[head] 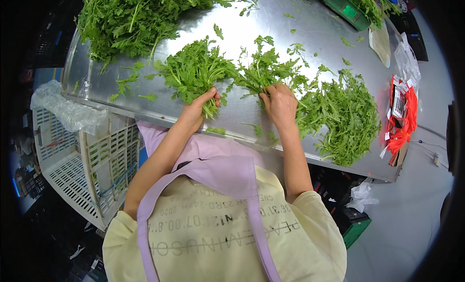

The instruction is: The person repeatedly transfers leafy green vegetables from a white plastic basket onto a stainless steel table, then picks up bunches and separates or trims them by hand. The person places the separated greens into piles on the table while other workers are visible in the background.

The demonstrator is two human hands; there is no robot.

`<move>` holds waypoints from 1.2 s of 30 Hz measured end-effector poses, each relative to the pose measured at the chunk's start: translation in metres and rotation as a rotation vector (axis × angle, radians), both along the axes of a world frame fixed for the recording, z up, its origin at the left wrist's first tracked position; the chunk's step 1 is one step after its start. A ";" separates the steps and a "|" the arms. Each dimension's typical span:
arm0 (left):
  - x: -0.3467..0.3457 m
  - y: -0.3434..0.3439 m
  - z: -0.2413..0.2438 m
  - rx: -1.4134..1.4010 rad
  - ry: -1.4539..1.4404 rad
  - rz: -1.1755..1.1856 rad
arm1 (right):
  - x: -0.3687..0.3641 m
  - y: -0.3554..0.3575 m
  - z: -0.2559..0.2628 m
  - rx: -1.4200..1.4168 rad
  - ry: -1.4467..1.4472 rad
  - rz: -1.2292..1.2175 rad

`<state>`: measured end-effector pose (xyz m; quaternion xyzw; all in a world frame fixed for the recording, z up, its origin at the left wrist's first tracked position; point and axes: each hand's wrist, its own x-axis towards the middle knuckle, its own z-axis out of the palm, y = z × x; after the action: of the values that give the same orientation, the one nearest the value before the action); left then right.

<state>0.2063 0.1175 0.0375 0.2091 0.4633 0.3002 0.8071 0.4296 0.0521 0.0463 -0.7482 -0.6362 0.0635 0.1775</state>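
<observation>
A bunch of leafy chrysanthemum greens (192, 69) is in my left hand (199, 107), with the thumb across the stems and the cut ends pointing towards me. My right hand (281, 102) pinches some stems of a smaller clump of the same greens (265, 65), which lies on the stainless steel table (232, 116). Its fingertips are partly hidden among the leaves. To the right of that hand spreads a loose pile of greens (345, 118). A much larger heap (134, 24) covers the table's far left corner.
A green scale (347, 11) with a lit display bears more greens at the far right. Red ties (408, 115) and plastic bags (407, 60) lie along the right edge. White plastic crates (87, 162) stand below the table at left, topped by clear plastic film (69, 107).
</observation>
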 end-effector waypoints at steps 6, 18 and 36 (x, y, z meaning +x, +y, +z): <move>-0.001 -0.001 0.002 0.014 -0.005 0.006 | 0.017 0.002 0.005 -0.202 0.836 -0.141; -0.001 -0.002 0.006 0.016 -0.013 -0.065 | 0.004 0.003 0.028 -0.055 1.188 -0.244; 0.001 -0.001 0.007 -0.051 0.008 -0.126 | -0.017 -0.004 0.014 0.083 0.326 -0.091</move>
<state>0.2076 0.1165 0.0450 0.2184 0.4599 0.2363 0.8276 0.4126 0.0481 0.0602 -0.7481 -0.5664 0.1493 0.3118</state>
